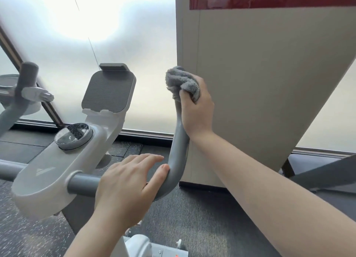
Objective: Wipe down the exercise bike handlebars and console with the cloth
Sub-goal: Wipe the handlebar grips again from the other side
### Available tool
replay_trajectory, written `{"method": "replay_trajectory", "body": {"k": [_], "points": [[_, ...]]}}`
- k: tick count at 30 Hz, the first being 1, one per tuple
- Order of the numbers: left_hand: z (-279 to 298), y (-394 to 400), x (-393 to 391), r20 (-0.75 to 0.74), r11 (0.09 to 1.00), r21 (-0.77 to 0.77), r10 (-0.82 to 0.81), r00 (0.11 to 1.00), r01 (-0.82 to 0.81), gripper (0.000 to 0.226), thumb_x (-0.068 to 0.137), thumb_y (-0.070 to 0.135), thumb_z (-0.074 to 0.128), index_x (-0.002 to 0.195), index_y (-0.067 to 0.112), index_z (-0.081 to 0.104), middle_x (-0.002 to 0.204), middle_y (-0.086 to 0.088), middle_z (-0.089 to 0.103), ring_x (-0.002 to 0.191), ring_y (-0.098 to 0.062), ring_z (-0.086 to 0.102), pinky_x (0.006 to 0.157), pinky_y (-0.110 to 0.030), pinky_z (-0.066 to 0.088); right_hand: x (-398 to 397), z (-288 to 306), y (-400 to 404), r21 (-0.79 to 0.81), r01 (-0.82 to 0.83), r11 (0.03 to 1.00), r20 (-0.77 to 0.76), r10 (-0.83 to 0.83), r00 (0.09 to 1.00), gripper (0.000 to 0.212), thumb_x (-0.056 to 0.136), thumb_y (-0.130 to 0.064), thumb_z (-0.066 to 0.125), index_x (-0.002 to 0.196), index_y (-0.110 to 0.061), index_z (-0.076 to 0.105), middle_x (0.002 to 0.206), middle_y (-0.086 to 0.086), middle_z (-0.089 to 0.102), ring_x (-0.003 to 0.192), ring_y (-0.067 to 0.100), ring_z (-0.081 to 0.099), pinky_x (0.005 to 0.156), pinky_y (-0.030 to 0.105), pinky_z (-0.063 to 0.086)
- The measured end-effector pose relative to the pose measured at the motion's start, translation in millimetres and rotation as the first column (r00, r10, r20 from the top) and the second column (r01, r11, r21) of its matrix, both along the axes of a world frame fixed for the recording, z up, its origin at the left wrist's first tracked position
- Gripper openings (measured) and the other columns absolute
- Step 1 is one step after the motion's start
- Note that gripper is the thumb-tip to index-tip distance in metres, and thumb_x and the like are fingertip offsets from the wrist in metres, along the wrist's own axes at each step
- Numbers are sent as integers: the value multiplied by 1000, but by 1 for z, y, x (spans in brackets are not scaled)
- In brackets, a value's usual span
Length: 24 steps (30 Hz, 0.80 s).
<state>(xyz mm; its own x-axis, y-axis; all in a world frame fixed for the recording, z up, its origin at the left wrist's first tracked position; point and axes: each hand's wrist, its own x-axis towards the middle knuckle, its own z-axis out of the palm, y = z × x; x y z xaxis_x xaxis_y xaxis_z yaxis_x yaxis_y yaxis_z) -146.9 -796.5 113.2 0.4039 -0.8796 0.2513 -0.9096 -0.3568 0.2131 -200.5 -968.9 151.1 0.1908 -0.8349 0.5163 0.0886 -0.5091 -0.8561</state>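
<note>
The right hand (194,106) was raised at the end of an outstretched bare forearm, fingers curled tight in a closed grip with the thumb pointing up. The left hand (127,183) lay lower, palm down, fingers extended together and thumb spread aside.

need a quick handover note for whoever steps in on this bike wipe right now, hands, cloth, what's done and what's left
Right hand: closed around the grey cloth, which is bunched over the top end of the right handlebar.
Left hand: no cloth; palm resting on the bar by the lower bend, fingers loosely extended, thumb against the bend.
Console: white housing at centre with the round dial and the tablet holder above it; nothing is touching it.
Done: cannot tell from this view which surfaces are already wiped.
Left: going by where the cloth sits, likely down the right bar, then the left side of the handlebars and the console.
</note>
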Motion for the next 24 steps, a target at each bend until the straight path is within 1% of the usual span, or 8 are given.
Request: {"method": "replay_trajectory", "body": {"k": [4,7,9,14,16,18,21,24], "points": [[-1,0,0,-13,1000,-9,-8,1000,8,70,77,68,2,117,45,54,118,32,56,115,6,46,83,-23,33,-14,-22,17,120,-15,993,29,11,1000,15,89,-21,57,103,-27,57,76,-34,63,72,-16,59,65,6,42],[0,-1,0,-10,1000,2,-12,1000,12,71,76,68,-1,116,46,53,119,34,54,116,8,44,86,-22,33,3,17,-20,371,-118,921,184,52,982,8,92,-21,55,97,-20,61,86,-12,72,58,2,63,55,21,50],[0,0,0,-6,1000,2,-11,1000,11,72,76,68,-2,116,47,53,119,35,53,116,9,43,87,-21,32,8,35,-29,587,-189,788,223,67,972,17,93,-33,54,98,-20,63,88,4,73,36,5,47,35,17,34],[0,-1,1,-24,1000,-27,-13,1000,12,70,76,68,1,115,45,54,118,34,55,115,8,44,85,-21,32,-4,6,1,750,-278,600,295,73,953,26,89,-35,51,91,-13,65,79,11,69,56,21,59,59,25,43],[0,-2,1,-17,1000,-28,-13,1000,13,71,76,69,0,116,45,53,119,33,55,115,8,44,83,-21,31,-3,14,-6,767,-331,551,341,87,936,20,91,-27,46,92,-14,60,83,13,63,45,20,57,47,20,42],[0,-1,2,-12,1000,-23,-9,1000,8,70,76,68,0,115,46,54,119,33,54,113,8,45,81,-21,30,5,34,-18,749,-351,562,342,126,931,17,93,-21,41,94,-12,55,83,17,60,31,16,50,33,11,33],[-1,0,2,-6,1000,-20,-6,1000,5,69,76,68,1,114,46,54,119,34,54,112,8,45,78,-20,27,14,40,-23,684,-281,674,237,159,958,28,94,-29,40,95,-8,58,91,20,67,58,21,57,54,21,42],[-1,0,2,-3,1000,-21,-6,1000,6,68,77,68,1,114,46,54,118,33,55,112,9,44,76,-20,25,-4,0,0,674,-227,703,213,109,971,23,94,-29,48,95,-10,59,74,14,66,54,19,59,53,25,45]]}}
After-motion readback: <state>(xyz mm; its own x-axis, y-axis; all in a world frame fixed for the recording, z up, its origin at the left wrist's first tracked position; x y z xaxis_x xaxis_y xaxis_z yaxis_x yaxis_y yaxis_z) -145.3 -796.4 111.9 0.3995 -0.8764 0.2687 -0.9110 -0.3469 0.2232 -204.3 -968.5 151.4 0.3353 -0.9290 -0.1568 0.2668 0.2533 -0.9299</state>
